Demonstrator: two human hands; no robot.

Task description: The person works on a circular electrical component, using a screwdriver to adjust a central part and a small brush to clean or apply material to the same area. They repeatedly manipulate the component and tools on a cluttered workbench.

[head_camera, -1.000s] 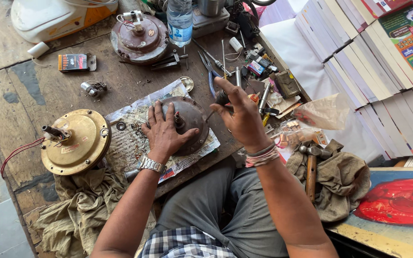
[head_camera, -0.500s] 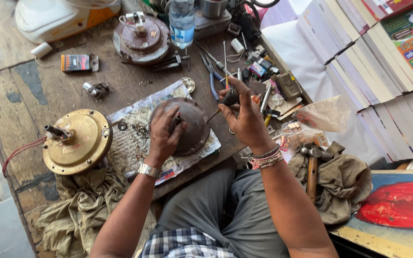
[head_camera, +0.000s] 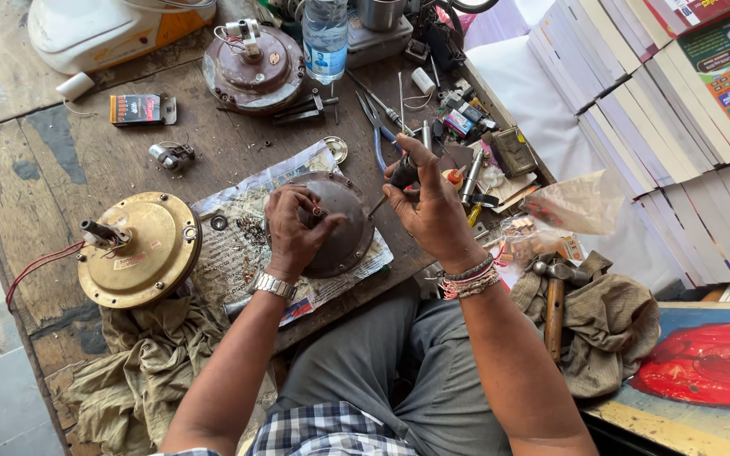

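Observation:
A round brown metal motor cover lies on a sheet of newspaper on the wooden bench. My left hand rests on the cover's left half, fingertips pinched on a small part at its centre. My right hand grips a black-handled screwdriver whose tip points down at the cover's right edge. A watch sits on my left wrist and bangles on the right.
A brass-coloured motor housing with a red wire lies to the left, a brown one at the back. Pliers, loose tools, a water bottle, stacked books, a hammer on cloth and rags surround the spot.
My right hand with the screwdriver has drawn slightly up and right from the cover. My left hand's fingers have curled in to pinch at the cover's centre.

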